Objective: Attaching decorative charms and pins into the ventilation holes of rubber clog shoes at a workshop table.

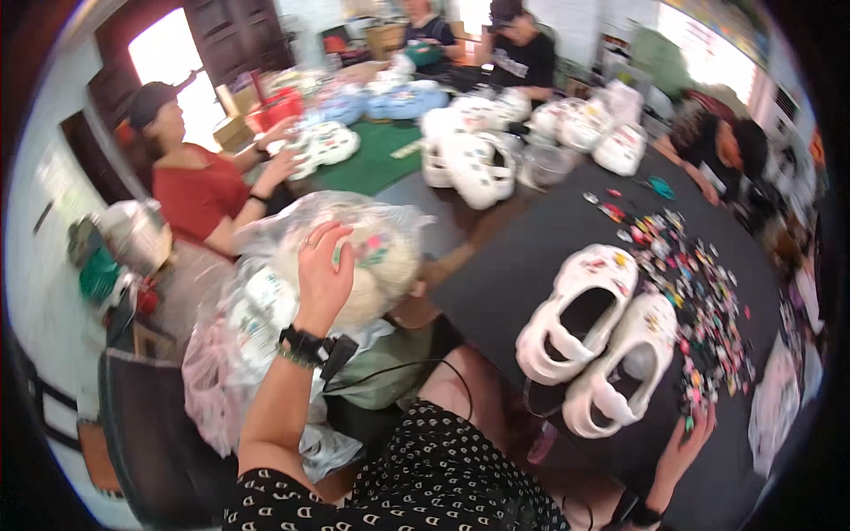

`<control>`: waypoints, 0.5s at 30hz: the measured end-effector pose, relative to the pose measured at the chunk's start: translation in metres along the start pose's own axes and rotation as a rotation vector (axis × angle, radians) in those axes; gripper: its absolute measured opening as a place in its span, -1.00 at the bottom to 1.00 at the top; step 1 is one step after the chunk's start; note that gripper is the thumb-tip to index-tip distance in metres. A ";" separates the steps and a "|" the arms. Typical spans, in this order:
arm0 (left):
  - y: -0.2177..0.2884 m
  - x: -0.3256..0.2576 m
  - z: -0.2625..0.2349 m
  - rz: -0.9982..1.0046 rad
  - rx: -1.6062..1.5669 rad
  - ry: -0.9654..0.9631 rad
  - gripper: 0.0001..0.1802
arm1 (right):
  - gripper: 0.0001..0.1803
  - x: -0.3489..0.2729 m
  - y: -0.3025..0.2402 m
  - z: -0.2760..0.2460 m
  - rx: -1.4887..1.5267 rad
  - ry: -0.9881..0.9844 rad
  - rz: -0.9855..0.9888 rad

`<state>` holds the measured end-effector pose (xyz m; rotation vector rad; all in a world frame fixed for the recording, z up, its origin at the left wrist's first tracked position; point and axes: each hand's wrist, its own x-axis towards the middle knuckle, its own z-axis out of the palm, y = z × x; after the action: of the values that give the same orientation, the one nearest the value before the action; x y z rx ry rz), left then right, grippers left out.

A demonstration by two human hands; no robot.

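Shoes (575, 345) sit upright, side by side on the black tabletop (522, 239), left of the scattered charms (704, 305). The right hand (686, 451) reaches the pile's near edge; whether its fingers pinch a piece, I cannot tell. The left hand (324, 270) is loosely bent at the plastic bag (257, 239), grip unclear. Best to spread the pieces and lift singly.
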<state>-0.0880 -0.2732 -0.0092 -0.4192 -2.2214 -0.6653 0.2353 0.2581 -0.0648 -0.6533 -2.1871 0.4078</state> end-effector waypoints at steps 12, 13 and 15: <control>-0.218 0.013 -0.064 -0.832 0.485 -0.039 -0.08 | -0.79 -0.008 -0.017 -0.004 -0.322 -0.190 -0.229; -0.230 0.009 -0.063 -0.849 0.537 -0.062 0.03 | -0.82 -0.007 -0.021 -0.004 -0.364 -0.183 -0.289; -0.249 -0.002 -0.056 -0.917 0.394 -0.109 0.16 | -0.82 -0.007 -0.026 -0.003 -0.333 -0.174 -0.282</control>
<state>-0.1754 -0.5073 -0.0604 0.8274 -2.5218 -0.6234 0.2329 0.2331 -0.0544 -0.4857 -2.4966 -0.0524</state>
